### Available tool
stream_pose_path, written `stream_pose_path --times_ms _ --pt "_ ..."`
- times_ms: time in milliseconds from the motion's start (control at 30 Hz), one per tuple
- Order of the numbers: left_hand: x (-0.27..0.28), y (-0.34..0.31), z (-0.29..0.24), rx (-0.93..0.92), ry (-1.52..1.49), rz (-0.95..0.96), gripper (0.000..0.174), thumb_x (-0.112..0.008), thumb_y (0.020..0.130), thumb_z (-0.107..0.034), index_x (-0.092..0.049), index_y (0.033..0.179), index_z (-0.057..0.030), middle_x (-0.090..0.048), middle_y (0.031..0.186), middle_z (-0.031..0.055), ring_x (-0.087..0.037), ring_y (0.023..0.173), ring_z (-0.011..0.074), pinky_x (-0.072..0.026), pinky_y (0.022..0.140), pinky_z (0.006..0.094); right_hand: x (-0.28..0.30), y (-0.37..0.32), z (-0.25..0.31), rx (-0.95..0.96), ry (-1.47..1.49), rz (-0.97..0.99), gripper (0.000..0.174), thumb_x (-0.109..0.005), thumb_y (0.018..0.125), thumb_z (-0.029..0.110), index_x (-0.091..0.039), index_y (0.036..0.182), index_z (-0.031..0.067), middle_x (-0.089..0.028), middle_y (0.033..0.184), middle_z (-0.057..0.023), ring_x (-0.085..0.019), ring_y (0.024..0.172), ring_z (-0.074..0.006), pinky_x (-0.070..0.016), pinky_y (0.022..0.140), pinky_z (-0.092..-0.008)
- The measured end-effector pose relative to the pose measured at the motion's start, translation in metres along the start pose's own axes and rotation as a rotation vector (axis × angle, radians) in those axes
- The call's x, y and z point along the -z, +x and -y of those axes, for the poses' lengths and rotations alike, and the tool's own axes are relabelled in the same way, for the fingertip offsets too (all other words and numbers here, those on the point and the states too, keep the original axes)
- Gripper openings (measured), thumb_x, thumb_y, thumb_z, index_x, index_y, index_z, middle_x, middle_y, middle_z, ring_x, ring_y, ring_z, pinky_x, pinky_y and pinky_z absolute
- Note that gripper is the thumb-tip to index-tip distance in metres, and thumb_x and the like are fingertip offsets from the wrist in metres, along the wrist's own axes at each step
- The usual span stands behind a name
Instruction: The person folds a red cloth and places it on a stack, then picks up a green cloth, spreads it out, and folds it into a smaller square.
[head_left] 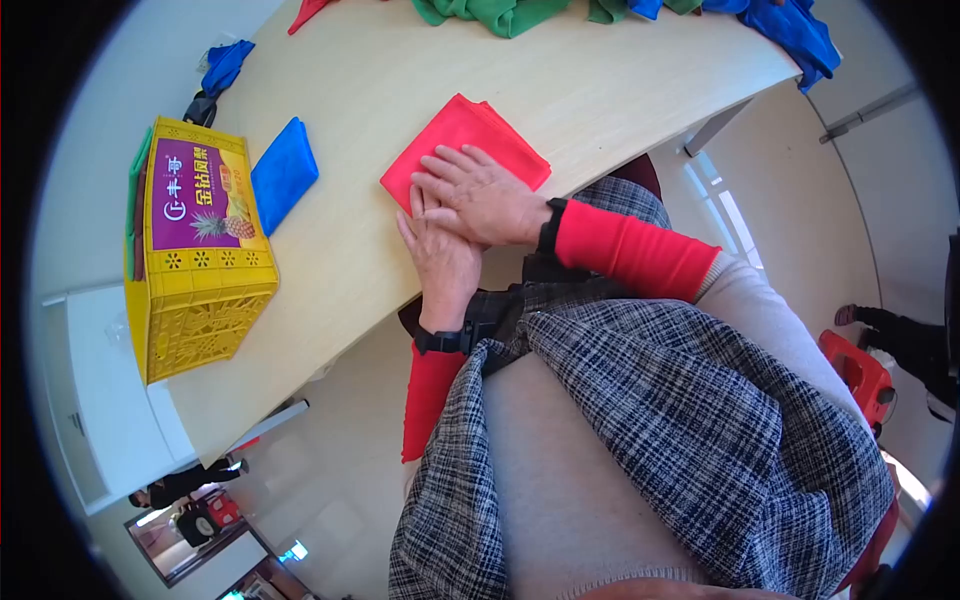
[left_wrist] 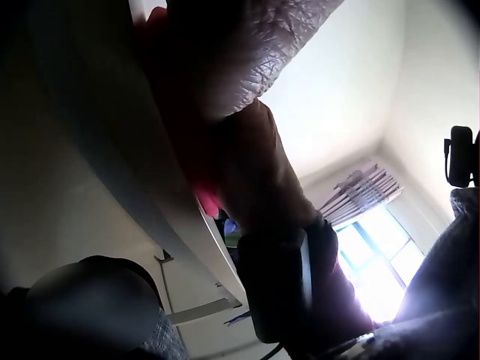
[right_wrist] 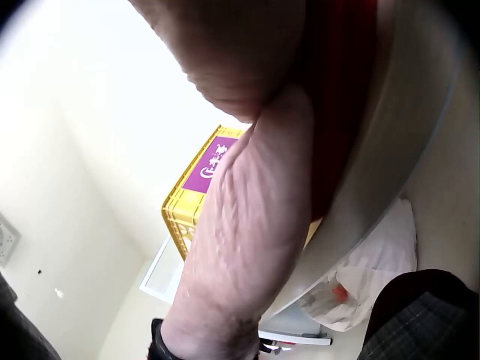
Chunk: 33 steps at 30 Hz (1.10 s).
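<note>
A folded red cloth [head_left: 465, 125] lies flat near the table's front edge in the head view. The right hand [head_left: 490, 203] rests on it with straight fingers, crossing over the fingers of the left hand [head_left: 446, 262]. The left hand lies flat at the cloth's lower left corner, its fingertips partly hidden under the right hand. In the right wrist view the left hand [right_wrist: 244, 232] touches the other hand beside the red cloth [right_wrist: 341, 97]. The left wrist view is dark, with the right hand [left_wrist: 262, 161] near the cloth.
A folded blue cloth [head_left: 285, 175] lies left of the red one, beside a yellow crate [head_left: 205, 320] with a purple label. Green cloths [head_left: 500, 12] and blue cloths [head_left: 795, 40] lie along the far side of the table [head_left: 340, 60]. A red stool [head_left: 855, 375] stands at right.
</note>
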<state>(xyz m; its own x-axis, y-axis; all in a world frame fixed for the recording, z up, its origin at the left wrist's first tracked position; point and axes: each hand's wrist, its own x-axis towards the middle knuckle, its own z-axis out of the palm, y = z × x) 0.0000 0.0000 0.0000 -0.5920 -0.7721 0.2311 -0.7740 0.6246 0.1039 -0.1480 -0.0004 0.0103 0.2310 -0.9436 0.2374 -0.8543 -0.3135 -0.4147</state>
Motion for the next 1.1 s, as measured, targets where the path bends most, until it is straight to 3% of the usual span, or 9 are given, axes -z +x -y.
stream_pose_path --times_ms 100,267,533,667,767,900,1100 --pt "-0.009 -0.009 -0.007 0.026 0.005 0.009 0.070 -0.054 0.099 -0.040 -0.033 0.154 -0.0019 -0.028 0.162 0.0166 -0.021 0.152 0.0349 -0.0141 0.121 0.0585 0.002 -0.015 -0.026 -0.007 -0.221 -0.055 0.059 -0.045 0.103 0.045 -0.043 0.151 0.0112 -0.038 0.159 -0.0109 -0.027 0.150 -0.0314 -0.0196 0.122 -0.0487" --pt "0.001 -0.012 0.001 0.017 0.021 -0.035 0.070 -0.054 0.099 -0.040 -0.034 0.153 0.0003 -0.029 0.162 0.0169 -0.022 0.151 0.0347 -0.0148 0.121 0.0578 0.010 -0.010 -0.043 -0.008 -0.254 -0.144 0.057 -0.045 0.103 0.042 -0.044 0.150 0.0105 -0.040 0.157 -0.0105 -0.029 0.149 -0.0319 -0.0231 0.121 -0.0494" --pt "0.008 -0.040 0.001 0.022 0.018 -0.029 0.073 -0.055 0.099 -0.041 -0.032 0.154 -0.0007 -0.028 0.162 0.0171 -0.022 0.152 0.0338 -0.0145 0.121 0.0574 0.026 -0.019 -0.058 -0.180 -0.302 -0.127 0.055 -0.045 0.102 0.039 -0.044 0.149 0.0099 -0.041 0.156 -0.0125 -0.031 0.147 -0.0325 -0.0243 0.120 -0.0504" --pt "0.013 -0.045 0.001 0.033 0.035 -0.014 0.073 -0.055 0.098 -0.042 -0.032 0.154 -0.0001 -0.027 0.162 0.0170 -0.022 0.152 0.0340 -0.0144 0.121 0.0581 0.035 -0.016 -0.047 -0.141 -0.533 -0.206 0.057 -0.046 0.102 0.040 -0.044 0.149 0.0093 -0.041 0.155 -0.0139 -0.032 0.147 -0.0333 -0.0237 0.120 -0.0518" --pt "0.019 -0.042 -0.001 0.036 -0.038 -0.057 0.073 -0.057 0.098 -0.042 -0.033 0.153 0.0004 -0.028 0.162 0.0170 -0.023 0.151 0.0344 -0.0143 0.121 0.0590 0.032 -0.009 -0.014 0.045 -0.319 -0.188 0.057 -0.048 0.101 0.040 -0.046 0.148 0.0087 -0.041 0.155 -0.0144 -0.032 0.147 -0.0339 -0.0226 0.120 -0.0526" --pt "0.014 -0.030 -0.010 0.036 -0.061 -0.034 0.073 -0.059 0.097 -0.041 -0.035 0.152 -0.0005 -0.030 0.161 0.0171 -0.025 0.150 0.0351 -0.0158 0.120 0.0598 -0.001 -0.007 0.004 0.087 -0.047 -0.125 0.056 -0.048 0.100 0.041 -0.048 0.146 0.0068 -0.044 0.153 -0.0145 -0.033 0.146 -0.0350 -0.0208 0.121 -0.0535" --pt "0.011 -0.039 0.001 -0.046 -0.024 -0.064 0.071 -0.068 0.091 -0.035 -0.041 0.148 -0.0024 -0.035 0.158 0.0163 -0.029 0.149 0.0342 -0.0191 0.120 0.0590 0.003 -0.021 -0.019 0.120 -0.115 -0.181 0.055 -0.054 0.099 0.037 -0.050 0.143 0.0028 -0.045 0.151 -0.0170 -0.035 0.145 -0.0331 -0.0263 0.120 -0.0486"
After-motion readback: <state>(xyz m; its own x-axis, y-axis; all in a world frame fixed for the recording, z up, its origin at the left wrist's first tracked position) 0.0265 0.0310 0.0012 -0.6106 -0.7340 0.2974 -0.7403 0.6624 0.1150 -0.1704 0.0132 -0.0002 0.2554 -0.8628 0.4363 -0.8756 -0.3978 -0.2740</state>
